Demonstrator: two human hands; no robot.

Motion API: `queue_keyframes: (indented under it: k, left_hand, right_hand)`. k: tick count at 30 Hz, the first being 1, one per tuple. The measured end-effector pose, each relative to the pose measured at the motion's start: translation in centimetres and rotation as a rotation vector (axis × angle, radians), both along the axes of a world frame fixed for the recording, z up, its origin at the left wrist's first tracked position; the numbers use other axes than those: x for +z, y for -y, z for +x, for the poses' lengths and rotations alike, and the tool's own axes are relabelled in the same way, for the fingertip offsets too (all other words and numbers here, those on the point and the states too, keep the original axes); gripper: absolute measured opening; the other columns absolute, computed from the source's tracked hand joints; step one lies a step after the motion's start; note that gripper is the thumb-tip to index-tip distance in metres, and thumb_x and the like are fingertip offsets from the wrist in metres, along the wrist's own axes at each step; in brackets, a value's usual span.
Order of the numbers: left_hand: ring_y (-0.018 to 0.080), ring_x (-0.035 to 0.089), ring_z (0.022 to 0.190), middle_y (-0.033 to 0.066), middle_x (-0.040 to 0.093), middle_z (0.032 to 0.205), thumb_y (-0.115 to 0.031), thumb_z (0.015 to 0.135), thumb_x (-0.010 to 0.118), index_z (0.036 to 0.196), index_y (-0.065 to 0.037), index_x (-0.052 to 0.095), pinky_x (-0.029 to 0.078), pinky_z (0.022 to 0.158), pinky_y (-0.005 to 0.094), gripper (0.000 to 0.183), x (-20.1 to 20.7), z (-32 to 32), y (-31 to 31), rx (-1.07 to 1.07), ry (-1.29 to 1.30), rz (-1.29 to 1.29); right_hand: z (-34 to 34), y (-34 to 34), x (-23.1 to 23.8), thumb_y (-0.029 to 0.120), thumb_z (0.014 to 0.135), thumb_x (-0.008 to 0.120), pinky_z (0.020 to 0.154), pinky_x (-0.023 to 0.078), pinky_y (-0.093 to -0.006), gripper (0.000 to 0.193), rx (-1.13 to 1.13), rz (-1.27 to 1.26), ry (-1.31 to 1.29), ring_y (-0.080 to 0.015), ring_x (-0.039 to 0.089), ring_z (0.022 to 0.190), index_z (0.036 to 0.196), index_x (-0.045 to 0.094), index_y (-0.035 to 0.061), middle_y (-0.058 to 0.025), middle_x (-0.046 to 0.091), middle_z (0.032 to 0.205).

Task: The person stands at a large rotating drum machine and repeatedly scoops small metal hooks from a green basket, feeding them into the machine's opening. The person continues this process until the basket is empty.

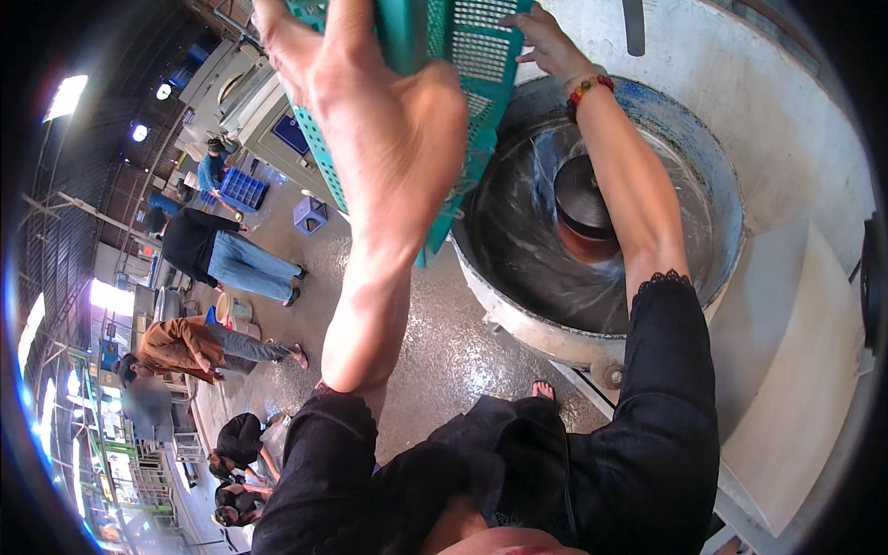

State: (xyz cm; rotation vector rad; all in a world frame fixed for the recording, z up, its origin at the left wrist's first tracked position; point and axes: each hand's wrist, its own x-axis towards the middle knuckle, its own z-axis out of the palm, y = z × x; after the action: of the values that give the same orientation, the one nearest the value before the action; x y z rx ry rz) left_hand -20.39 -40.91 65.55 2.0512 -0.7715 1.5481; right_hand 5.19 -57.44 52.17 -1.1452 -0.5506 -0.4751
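Note:
Both my hands hold a green plastic basket with perforated walls, tipped up high in front of me. My left hand presses against its near left part, the fingertips running out of the picture at the top. At the basket's right edge, the fingers of my right hand grip the rim; a beaded bracelet circles that wrist. Below and to the right sits a round metal tub of dark, streaked liquid that seems to swirl. A dark, round-capped post rises in its middle, partly behind my right forearm. The basket's contents are hidden.
A pale curved wall surrounds the tub's far side, with a sloping metal chute at right. Wet floor lies below. To the left are a machine, a blue stool, blue crates and several people.

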Motion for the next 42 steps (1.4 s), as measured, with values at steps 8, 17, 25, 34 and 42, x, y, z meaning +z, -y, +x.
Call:
queue_keyframes:
  k: [8,17,25,34,42]
  left_hand:
    - [0.0325,0.034,0.119,0.0206,0.039,0.123,0.001,0.054,0.053,0.127,-0.006,0.039,0.027,0.099,0.0374,0.075,-0.2,-1.2,-0.7,0.040,0.074,-0.010]
    - [0.0266,0.039,0.116,0.0170,0.041,0.126,0.001,0.052,0.057,0.128,-0.009,0.040,0.029,0.098,0.0333,0.078,0.1,0.9,-2.7,0.031,0.144,-0.153]
    - [0.0155,0.055,0.084,0.0047,0.056,0.100,0.009,0.052,0.051,0.127,-0.004,0.040,0.041,0.080,0.0225,0.077,-1.1,0.3,-3.0,-0.229,-0.065,-0.561]
    - [0.0138,0.052,0.091,0.0053,0.053,0.102,0.007,0.054,0.052,0.127,-0.006,0.041,0.039,0.083,0.0236,0.074,-1.0,1.3,-5.2,-0.105,0.018,-0.506]
    - [0.0111,0.054,0.077,0.0023,0.056,0.091,0.010,0.056,0.049,0.126,-0.004,0.040,0.042,0.074,0.0208,0.072,-0.9,1.4,-9.0,-0.090,-0.007,-0.529]
  right_hand:
    - [-4.5,-0.8,3.4,0.029,0.078,0.057,0.096,0.025,-0.0513,0.071,-0.024,-0.008,-0.240,-0.0275,0.028,0.124,0.136,0.021,0.0114,-0.0145,0.036,0.131]
    - [-2.1,-2.4,1.1,0.034,0.079,0.057,0.091,0.033,-0.0546,0.071,-0.134,-0.367,-0.175,-0.0363,0.032,0.121,0.136,0.020,0.0131,-0.0188,0.035,0.131]
    - [-7.2,-11.4,-4.4,0.033,0.090,0.037,0.102,0.020,-0.0523,0.041,-0.554,-1.216,0.238,-0.0285,0.032,0.124,0.125,0.044,0.0116,-0.0133,0.034,0.134]
    - [-17.1,-10.6,-5.8,0.015,0.081,0.052,0.097,0.033,-0.0410,0.024,-0.125,-0.928,0.596,-0.0275,0.045,0.114,0.101,0.058,0.0028,-0.0130,0.054,0.111]
    - [-13.1,-5.8,-0.8,0.004,0.078,0.050,0.083,0.042,-0.0349,0.012,-0.433,-0.956,0.284,-0.0296,0.053,0.094,0.083,0.060,-0.0019,-0.0123,0.060,0.094]
